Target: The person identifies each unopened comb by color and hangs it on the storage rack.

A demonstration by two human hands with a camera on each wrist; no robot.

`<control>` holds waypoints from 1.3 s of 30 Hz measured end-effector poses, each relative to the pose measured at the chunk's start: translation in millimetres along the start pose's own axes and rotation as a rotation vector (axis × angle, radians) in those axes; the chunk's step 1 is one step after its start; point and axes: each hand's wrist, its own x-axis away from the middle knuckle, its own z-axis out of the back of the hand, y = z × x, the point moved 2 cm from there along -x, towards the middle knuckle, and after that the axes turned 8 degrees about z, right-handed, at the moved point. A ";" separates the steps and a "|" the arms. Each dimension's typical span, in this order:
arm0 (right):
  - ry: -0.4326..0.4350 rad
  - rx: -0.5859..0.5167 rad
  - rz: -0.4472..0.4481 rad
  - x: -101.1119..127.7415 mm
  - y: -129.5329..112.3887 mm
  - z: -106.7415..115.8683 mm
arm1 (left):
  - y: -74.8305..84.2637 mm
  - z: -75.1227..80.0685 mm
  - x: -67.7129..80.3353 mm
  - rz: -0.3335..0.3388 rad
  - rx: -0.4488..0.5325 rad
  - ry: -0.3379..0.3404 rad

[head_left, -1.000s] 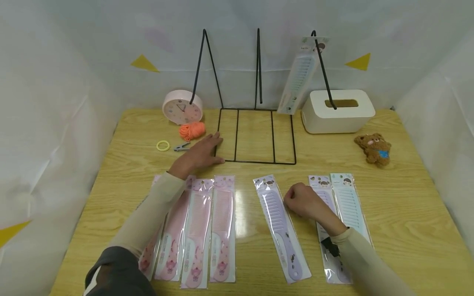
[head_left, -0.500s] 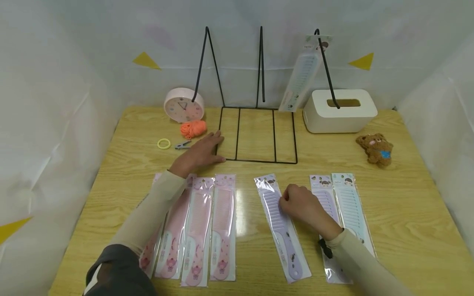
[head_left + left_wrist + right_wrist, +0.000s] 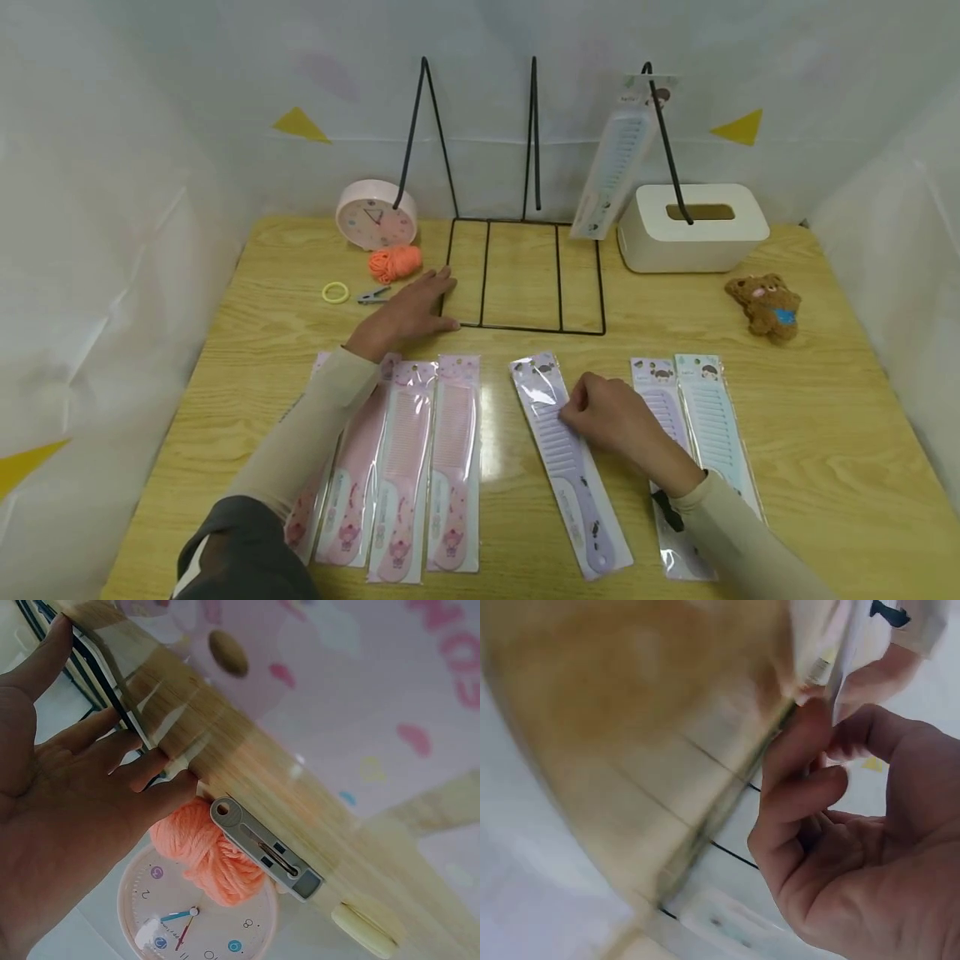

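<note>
In the head view my left hand (image 3: 408, 315) lies with spread fingers at the left side of a black wire display rack (image 3: 525, 329); the left wrist view shows its fingers (image 3: 56, 656) against the wire. My right hand (image 3: 618, 417) pinches the right edge of a packaged purple comb (image 3: 573, 483), thumb against curled fingers; in the right wrist view the thin edge of the package (image 3: 845, 671) sticks up from the pinch. On the rack's right hook (image 3: 667, 158) hangs a packaged light-blue comb (image 3: 617, 167).
Several packaged pink combs (image 3: 452, 467) lie left, partly under my left sleeve. Another purple comb (image 3: 660, 400) and a blue comb (image 3: 716, 425) lie right. Around the rack are a clock (image 3: 375, 221), orange yarn (image 3: 395, 262), clip (image 3: 372, 296), yellow ring (image 3: 335, 285), tissue box (image 3: 690, 250) and plush bear (image 3: 767, 308).
My right hand has moved left onto the purple comb's package and now pinches its edge; the package's top has shifted slightly left. My left hand has stayed at the rack.
</note>
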 end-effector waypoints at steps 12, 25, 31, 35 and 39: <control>0.359 -0.431 0.314 5.7 -26.1 44.4 | -4.1 0.7 -1.6 0.002 -0.010 0.007; 0.679 -0.626 0.603 -7.2 -62.3 92.6 | -3.4 -2.5 -0.9 -0.002 0.001 -0.010; 0.672 -0.609 0.549 -24.2 -71.4 101.5 | -4.2 -2.6 -0.5 0.004 0.013 -0.016; 0.672 -0.621 0.542 -30.3 -69.8 101.2 | -4.1 -3.6 -0.7 -0.001 0.013 -0.012; 0.668 -0.615 0.541 -31.9 -67.3 98.3 | -3.9 -2.4 -1.1 -0.002 0.007 -0.009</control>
